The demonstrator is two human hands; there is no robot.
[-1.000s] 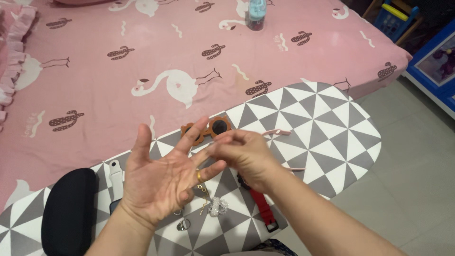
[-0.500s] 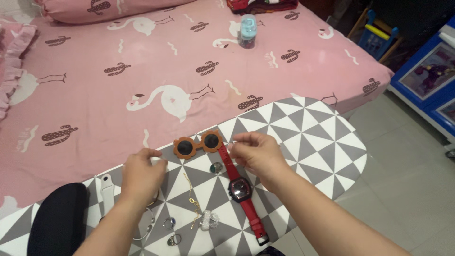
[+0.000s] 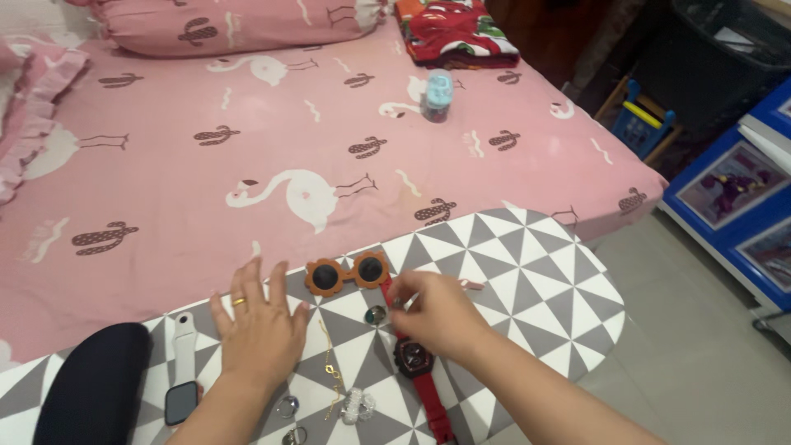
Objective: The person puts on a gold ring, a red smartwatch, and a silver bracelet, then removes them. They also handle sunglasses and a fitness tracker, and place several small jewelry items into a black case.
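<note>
hands are working over a grey and white triangle-patterned surface (image 3: 527, 264) that is standing against a pink bed (image 3: 247, 140). left hand (image 3: 262, 330) is lying flat and spread, palm down on the surface, fingers splayed wide and gripping nothing; a gold ring (image 3: 239, 302) is showing on one finger. right hand (image 3: 432, 313) is reaching in from the right with its fingers curled together; the fingertips are hovering close to the upper strap of a red watch (image 3: 412, 358), and i cannot tell whether they are pinching anything. the watch is lying lengthwise on the surface, its dark face just below the right hand, strap running toward the near edge. flower-shaped brown sunglasses (image 3: 348, 273) are resting just beyond both hands, between them. a small round dark stone ring (image 3: 376, 314) is sitting just left of the right hand. a thin gold chain (image 3: 331, 363) is lying between the hands, with a sparkly white piece (image 3: 358, 404) and two silver rings (image 3: 287, 406) near its lower end. a white smartwatch (image 3: 181, 371) is lying left of the left hand, beside a black case (image 3: 91, 387). on the bed, a small blue bottle (image 3: 437, 95) is standing upright.
</note>
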